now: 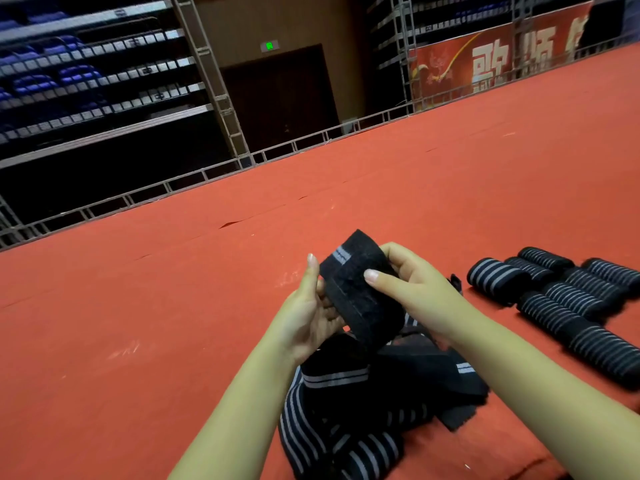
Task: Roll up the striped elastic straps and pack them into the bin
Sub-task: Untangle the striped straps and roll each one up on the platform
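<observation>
both hands hold a black strap (360, 296) up over the red floor (173, 306); the right hand (412, 292) curls round its half-rolled end with the thumb pressed on top, and the left hand (308, 306) cups the other side, fingers seemingly bent behind the cloth. the loose striped pile (346, 410) lies beneath, near; finished rolls (568, 299) sit in a row to the right

Black straps (353, 403) with grey-white stripes, same-striped black rolls (568, 299), orange-red carpet (138, 306)
</observation>
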A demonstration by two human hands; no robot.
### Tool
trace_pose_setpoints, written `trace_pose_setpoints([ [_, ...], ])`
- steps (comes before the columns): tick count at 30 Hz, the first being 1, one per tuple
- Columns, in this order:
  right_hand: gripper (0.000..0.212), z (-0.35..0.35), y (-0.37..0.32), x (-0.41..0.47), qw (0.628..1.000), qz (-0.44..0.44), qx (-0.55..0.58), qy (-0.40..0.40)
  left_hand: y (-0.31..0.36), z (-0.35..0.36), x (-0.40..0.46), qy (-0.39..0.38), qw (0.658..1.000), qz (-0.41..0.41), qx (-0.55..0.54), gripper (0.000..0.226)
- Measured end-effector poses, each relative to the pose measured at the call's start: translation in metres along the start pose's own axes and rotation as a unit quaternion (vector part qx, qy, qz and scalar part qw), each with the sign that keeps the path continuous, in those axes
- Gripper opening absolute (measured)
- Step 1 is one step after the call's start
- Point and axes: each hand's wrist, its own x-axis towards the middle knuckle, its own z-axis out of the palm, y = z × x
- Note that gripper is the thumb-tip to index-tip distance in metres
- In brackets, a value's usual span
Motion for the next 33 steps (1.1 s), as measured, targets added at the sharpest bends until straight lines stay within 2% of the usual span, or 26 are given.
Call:
trace_pose_setpoints([
  [3, 0.008, 0.0, 0.004, -0.007, 0.999, -0.001, -0.032, -0.034, 0.012, -0.001, 0.003, 0.027, 0.991, 0.063, -0.114, 0.046],
  [5, 0.006, -0.003, 0.006, -0.013, 0.998, 0.01, -0.037, -0.041, 0.021, -0.005, 0.004, 0.052, 0.983, 0.122, -0.125, 0.019],
  [6, 0.002, -0.005, 0.006, -0.015, 0.998, 0.016, -0.037, -0.037, 0.024, -0.005, 0.002, 0.054, 0.981, 0.144, -0.115, 0.015],
  [10, 0.051, -0.008, 0.004, -0.01, 0.998, 0.058, -0.031, 0.005, 0.03, 0.001, -0.016, 0.015, 0.979, 0.203, -0.023, 0.024],
  [12, 0.063, -0.006, -0.002, -0.005, 0.997, 0.078, 0.007, 0.018, 0.025, 0.006, -0.026, -0.002, 0.975, 0.22, 0.03, 0.024],
  [14, 0.059, -0.004, -0.009, 0.002, 0.996, 0.06, 0.053, 0.048, 0.017, 0.009, -0.032, -0.018, 0.968, 0.235, 0.086, 0.025],
  [15, 0.05, -0.003, -0.012, 0.005, 0.995, 0.043, 0.071, 0.062, 0.013, 0.009, -0.035, -0.033, 0.965, 0.237, 0.104, 0.027],
  [18, 0.009, 0.0, -0.019, 0.011, 0.99, -0.001, 0.082, 0.113, 0.009, 0.009, -0.042, -0.072, 0.967, 0.213, 0.119, 0.034],
  [20, 0.012, 0.0, -0.017, 0.011, 0.991, -0.01, 0.07, 0.117, 0.009, 0.009, -0.043, -0.071, 0.97, 0.195, 0.129, 0.032],
  [25, 0.014, 0.01, -0.01, -0.002, 0.998, 0.015, 0.019, 0.066, 0.02, 0.011, -0.038, 0.02, 0.965, 0.246, 0.094, 0.015],
  [27, 0.02, 0.013, -0.004, -0.006, 0.985, -0.01, -0.111, 0.129, 0.022, 0.014, -0.035, 0.067, 0.958, 0.262, 0.101, 0.009],
  [29, 0.028, 0.02, -0.005, -0.014, 0.941, -0.07, -0.274, 0.186, 0.019, 0.016, -0.032, 0.12, 0.945, 0.28, 0.117, 0.015],
  [31, 0.031, 0.029, -0.009, -0.021, 0.934, -0.106, -0.302, 0.158, 0.016, 0.02, -0.033, 0.147, 0.935, 0.298, 0.127, 0.015],
  [33, 0.039, 0.037, -0.011, -0.025, 0.949, -0.087, -0.285, 0.106, 0.012, 0.025, -0.035, 0.152, 0.929, 0.314, 0.125, 0.013],
])
